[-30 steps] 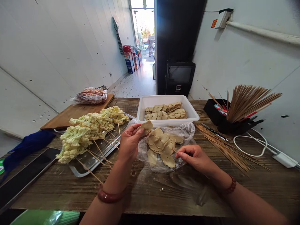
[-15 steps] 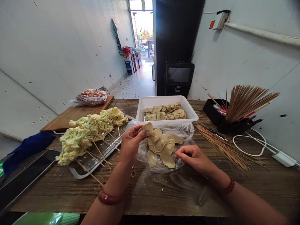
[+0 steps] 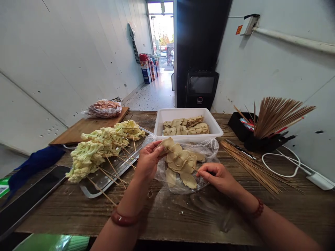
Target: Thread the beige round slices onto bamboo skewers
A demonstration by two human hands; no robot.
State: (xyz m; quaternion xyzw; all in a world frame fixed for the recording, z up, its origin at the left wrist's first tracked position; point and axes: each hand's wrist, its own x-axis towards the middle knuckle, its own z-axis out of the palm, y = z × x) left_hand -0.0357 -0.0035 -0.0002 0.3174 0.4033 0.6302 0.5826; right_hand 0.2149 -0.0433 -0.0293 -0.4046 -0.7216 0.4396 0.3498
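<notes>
Between my hands is a bamboo skewer threaded through several thin, round, pale-tan slices; their exact kind I cannot make out. My left hand pinches one slice at the skewer's far left end between thumb and fingers. My right hand is closed on the skewer's near end, at the lower right. Beneath them, loose slices lie on a clear plastic bag. Just behind stands a white plastic tub containing finished-looking skewers of the same slices.
Skewered cauliflower fills a metal tray on the left, its sticks jutting toward my left forearm. Loose bamboo skewers lie at right, near a black holder and a white cable. A bagged food bundle rests on a wooden board.
The slice in my left hand has tilted flatter and sits closer against the others on the skewer. My right hand keeps its hold. The whole view has shifted slightly.
</notes>
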